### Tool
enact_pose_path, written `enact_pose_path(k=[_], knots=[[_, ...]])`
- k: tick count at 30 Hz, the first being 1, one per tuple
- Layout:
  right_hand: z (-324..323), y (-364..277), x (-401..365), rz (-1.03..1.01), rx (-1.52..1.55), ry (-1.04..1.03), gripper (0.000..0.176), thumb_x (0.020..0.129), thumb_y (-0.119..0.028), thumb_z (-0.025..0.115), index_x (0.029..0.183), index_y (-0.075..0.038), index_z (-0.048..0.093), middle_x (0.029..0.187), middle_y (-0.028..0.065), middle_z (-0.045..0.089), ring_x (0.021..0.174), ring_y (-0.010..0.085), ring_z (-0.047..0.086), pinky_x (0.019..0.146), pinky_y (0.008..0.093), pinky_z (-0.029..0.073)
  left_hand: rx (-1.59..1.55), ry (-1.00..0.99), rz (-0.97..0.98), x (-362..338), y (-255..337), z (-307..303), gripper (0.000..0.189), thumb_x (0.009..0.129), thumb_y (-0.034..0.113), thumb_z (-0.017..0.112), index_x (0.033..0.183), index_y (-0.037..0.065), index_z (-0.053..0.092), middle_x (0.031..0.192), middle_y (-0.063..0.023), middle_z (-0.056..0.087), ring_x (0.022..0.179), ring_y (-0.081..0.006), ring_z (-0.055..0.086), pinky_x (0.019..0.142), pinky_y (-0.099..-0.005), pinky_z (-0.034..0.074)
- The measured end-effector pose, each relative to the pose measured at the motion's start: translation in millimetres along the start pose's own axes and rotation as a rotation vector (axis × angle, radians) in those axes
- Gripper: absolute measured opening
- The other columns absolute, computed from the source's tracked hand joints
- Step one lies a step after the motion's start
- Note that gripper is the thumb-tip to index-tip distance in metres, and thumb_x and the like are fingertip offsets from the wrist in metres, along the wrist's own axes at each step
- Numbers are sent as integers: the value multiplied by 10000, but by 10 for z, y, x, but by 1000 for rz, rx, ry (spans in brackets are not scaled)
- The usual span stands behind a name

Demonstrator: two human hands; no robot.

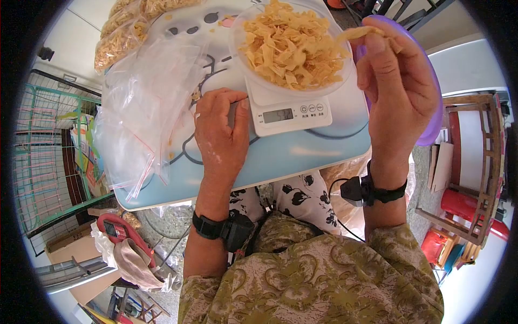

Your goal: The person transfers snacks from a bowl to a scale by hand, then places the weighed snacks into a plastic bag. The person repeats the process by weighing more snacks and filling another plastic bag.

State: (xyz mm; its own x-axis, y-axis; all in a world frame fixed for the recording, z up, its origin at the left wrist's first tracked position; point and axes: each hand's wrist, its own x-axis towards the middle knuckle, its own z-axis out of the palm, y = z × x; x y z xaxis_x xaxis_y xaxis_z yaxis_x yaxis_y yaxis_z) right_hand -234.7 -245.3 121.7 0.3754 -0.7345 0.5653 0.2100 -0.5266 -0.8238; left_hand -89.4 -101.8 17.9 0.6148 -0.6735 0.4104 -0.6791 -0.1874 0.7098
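My right hand [399,86] pinches a pale yellow dried strip [367,33] above the right rim of a clear plastic bowl [345,75]. Similar curled strips [291,46] are heaped in the bowl. Under it is a white digital kitchen scale [291,114] with a lit display, its digits too blurred to read surely. Just left of the scale, my left hand [221,132] rests on the tabletop, fingers curled in and thumb close to the index finger, with nothing visible in it. Clear zip bags [145,108] lie in a pile to its left.
Filled bags of dried strips [121,46] stand at the table's far left. A purple basin [434,116] is beyond the right edge, partly behind my right hand. The light blue table [302,148] ends near my lap. A green wire rack [54,146] is at left.
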Motion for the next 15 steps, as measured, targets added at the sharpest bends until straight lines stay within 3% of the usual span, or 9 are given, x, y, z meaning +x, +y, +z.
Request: enact_pose_path(k=[7,15], knots=[[-62,-32,52,-45,11,162,197,952,-96,629,1117,4,671,942,93,720,600,8,472,510,135,346,-22,-2,12,2,-13,1,103,904,110,610,973,40,639,1020,-113,628,1012,-285,590,941,-369,435],[-233,73,17,-55,-5,155,198,954,-88,624,1119,11,669,931,86,720,605,7,480,504,138,350,-7,1,19,5,-16,7,113,905,108,613,980,29,643,1027,-122,629,1013,-286,595,944,-366,437]])
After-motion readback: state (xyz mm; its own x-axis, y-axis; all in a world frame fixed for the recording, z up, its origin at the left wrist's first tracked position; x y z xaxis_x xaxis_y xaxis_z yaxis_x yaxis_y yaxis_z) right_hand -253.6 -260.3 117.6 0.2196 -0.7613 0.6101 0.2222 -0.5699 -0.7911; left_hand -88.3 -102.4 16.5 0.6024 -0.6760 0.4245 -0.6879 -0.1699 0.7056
